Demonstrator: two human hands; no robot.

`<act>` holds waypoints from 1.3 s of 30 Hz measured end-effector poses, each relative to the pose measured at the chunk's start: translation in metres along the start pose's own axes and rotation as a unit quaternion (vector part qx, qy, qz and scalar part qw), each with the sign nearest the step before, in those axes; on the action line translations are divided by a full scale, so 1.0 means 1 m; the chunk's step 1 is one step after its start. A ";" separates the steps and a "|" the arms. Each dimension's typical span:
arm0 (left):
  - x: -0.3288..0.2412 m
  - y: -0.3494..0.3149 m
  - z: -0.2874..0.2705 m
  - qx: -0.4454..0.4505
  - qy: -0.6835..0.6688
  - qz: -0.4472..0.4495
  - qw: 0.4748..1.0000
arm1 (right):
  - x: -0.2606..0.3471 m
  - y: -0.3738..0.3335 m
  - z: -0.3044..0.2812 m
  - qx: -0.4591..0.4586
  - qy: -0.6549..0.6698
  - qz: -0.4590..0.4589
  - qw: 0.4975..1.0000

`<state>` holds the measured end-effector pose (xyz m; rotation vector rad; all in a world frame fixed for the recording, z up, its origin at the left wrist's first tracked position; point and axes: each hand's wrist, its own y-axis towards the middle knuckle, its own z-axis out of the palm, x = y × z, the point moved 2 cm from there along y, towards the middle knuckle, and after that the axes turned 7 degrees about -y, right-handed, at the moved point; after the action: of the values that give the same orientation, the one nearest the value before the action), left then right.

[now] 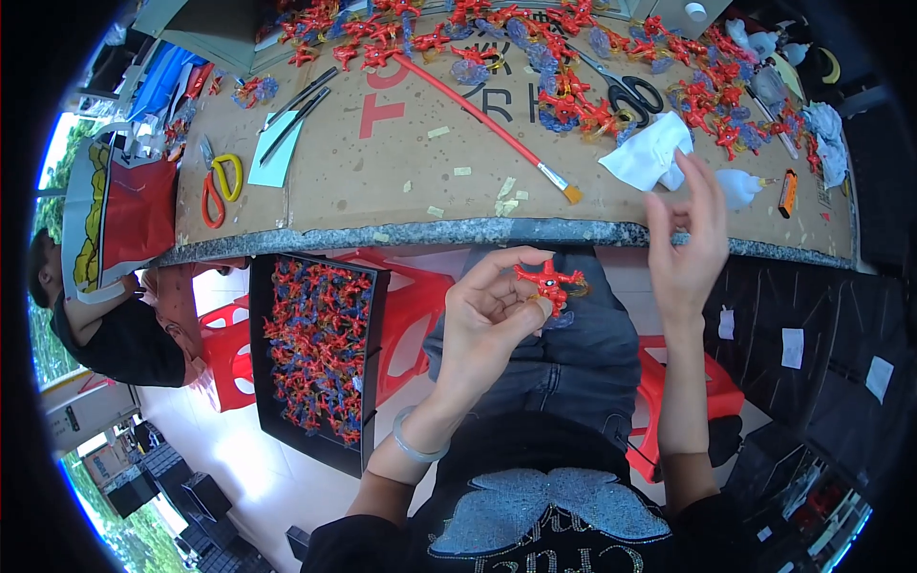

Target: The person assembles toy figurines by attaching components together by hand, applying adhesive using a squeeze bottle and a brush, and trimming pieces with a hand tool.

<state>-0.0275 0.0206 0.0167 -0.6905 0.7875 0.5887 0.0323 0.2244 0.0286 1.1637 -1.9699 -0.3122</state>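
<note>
Many red figures (535, 57) crowd cardboard (382, 162) beyond hands.

Between the left fingers (521, 286) sat a glossy red plastic figure (548, 280); beyond them, matt brown cardboard (382, 162) covered the table.

one head view, looking steeply down, close over lap and table edge (497, 232).

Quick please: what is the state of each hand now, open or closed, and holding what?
Left hand: closed, fingers pinching a small red figure.
Right hand: open, holding nothing, raised near the white cloth.
</note>
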 end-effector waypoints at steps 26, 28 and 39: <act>-0.003 -0.009 0.015 -0.030 0.158 0.189 0.969 | 0.054 -0.037 -0.004 0.208 0.287 0.067 0.933; 0.001 -0.009 0.013 -0.025 0.148 0.182 0.972 | 0.054 -0.038 -0.005 0.219 0.284 0.087 0.929; -0.005 0.000 -0.001 -0.038 0.071 0.090 0.993 | 0.040 -0.010 -0.028 0.032 0.209 0.273 0.939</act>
<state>-0.0308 0.0188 0.0207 -0.7426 0.9706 0.7415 0.0498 0.1913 0.0618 0.6090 -1.8319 0.2710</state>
